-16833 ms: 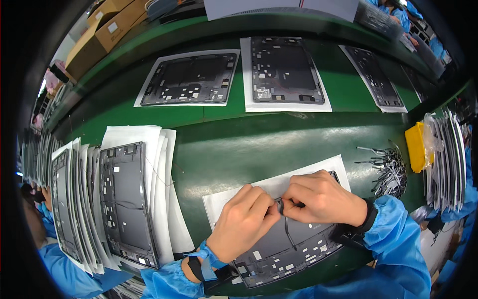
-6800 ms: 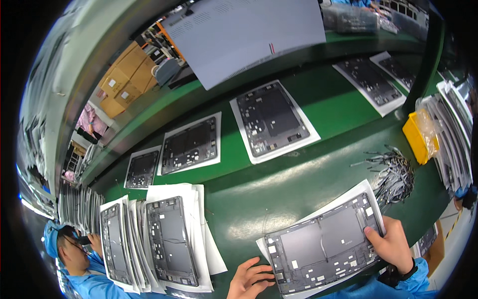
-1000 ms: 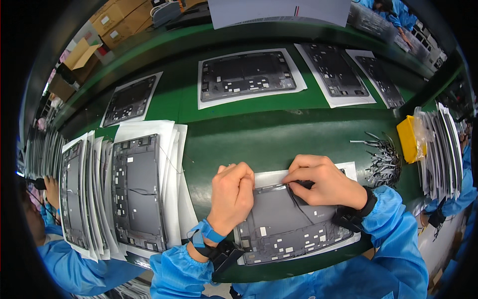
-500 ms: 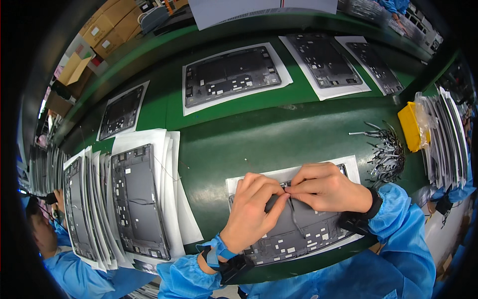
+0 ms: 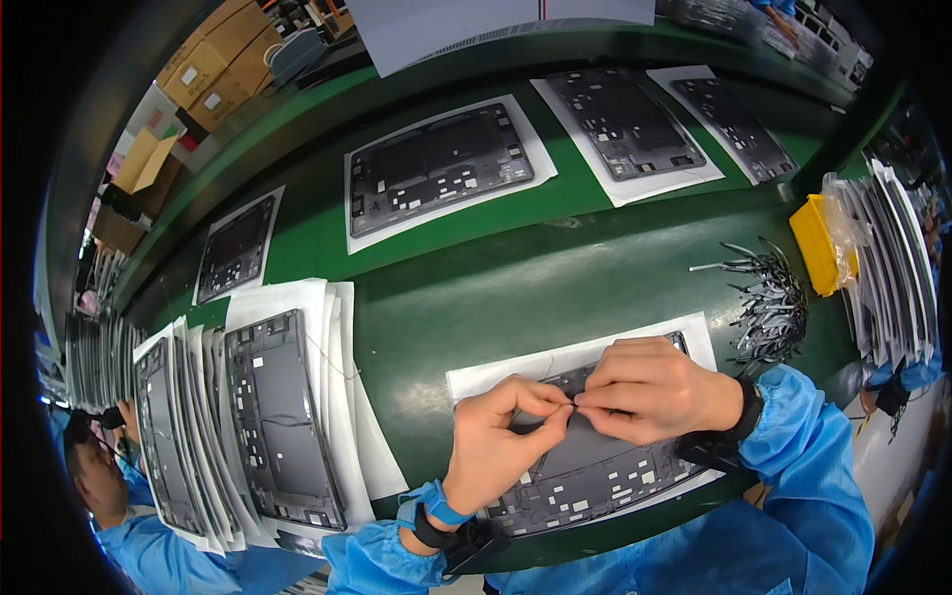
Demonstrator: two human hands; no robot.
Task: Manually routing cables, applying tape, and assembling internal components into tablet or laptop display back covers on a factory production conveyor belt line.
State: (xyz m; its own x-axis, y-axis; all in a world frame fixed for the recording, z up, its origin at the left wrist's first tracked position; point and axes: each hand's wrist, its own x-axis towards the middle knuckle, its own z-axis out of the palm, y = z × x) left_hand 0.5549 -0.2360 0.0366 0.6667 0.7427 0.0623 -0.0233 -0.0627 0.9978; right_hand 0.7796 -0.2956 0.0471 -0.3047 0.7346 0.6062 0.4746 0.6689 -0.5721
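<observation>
**Both hands pinch one small part over the panel**

Count first. One dark grey panel [image 5: 585, 471] lies on a white sheet [image 5: 476, 379] in front of you, at the near edge of the bench [image 5: 516, 297]. On the green belt [image 5: 317, 248] beyond it you see four more panels on white sheets, one after another. At your left stands one fanned stack [image 5: 248, 416] of panels with sheets between them; I cannot count them exactly. At your right there is one heap of thin metal strips [image 5: 769, 307], one yellow tray [image 5: 818, 243] and another upright stack [image 5: 888, 268].

Your left hand [image 5: 496, 441] and right hand [image 5: 654, 392] meet above the upper edge of the panel. Each grip is nearly closed, thumb against forefinger, and both hold the same tiny thin part [image 5: 573, 405]; it is too small to tell its shape.

Room: the bench is open between your hands and the belt. The left stack is near your left wrist, and the strips are just beside your right wrist.

The panel is flat, rectangular, with many small pale patches along its near edge.
</observation>
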